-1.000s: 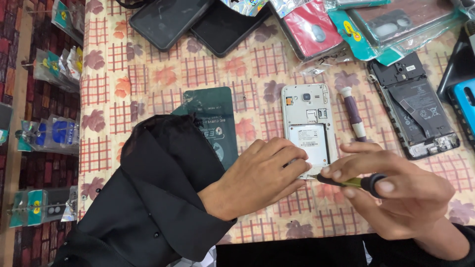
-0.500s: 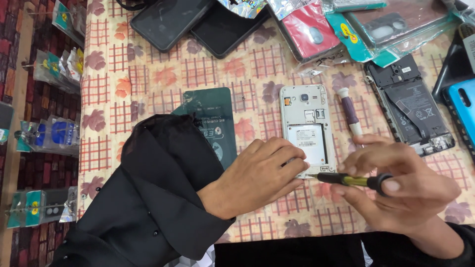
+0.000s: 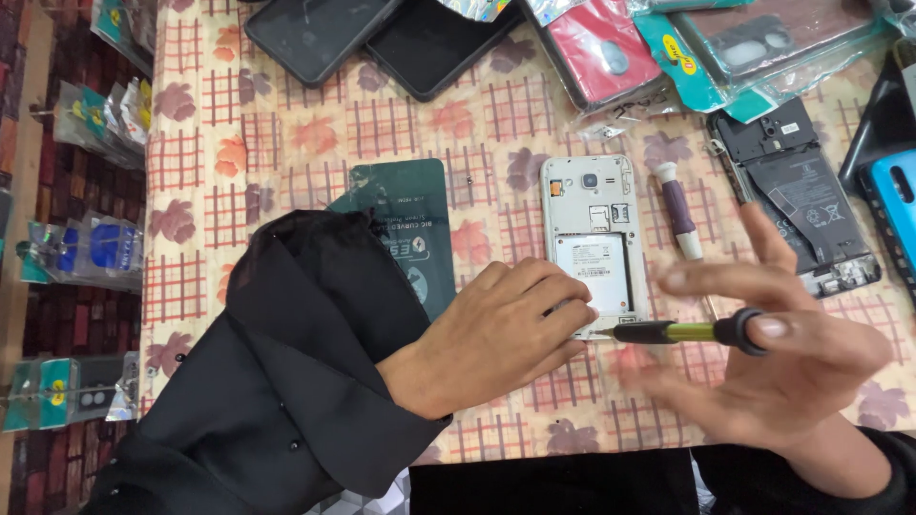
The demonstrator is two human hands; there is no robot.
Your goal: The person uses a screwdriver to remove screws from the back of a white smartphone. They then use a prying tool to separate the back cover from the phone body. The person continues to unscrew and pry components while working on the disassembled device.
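Near the worktop's front edge, left hand steadies an opened white phone; right hand, fingers loosely splayed, holds a screwdriver.

Right hand motion-blurred; white phone's lower edge under fingers.

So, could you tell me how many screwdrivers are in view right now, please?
2. One green-shafted screwdriver is held in the right hand, tip at the white phone's lower edge. One purple-handled screwdriver lies on the tablecloth beside that phone. Others may be hidden.
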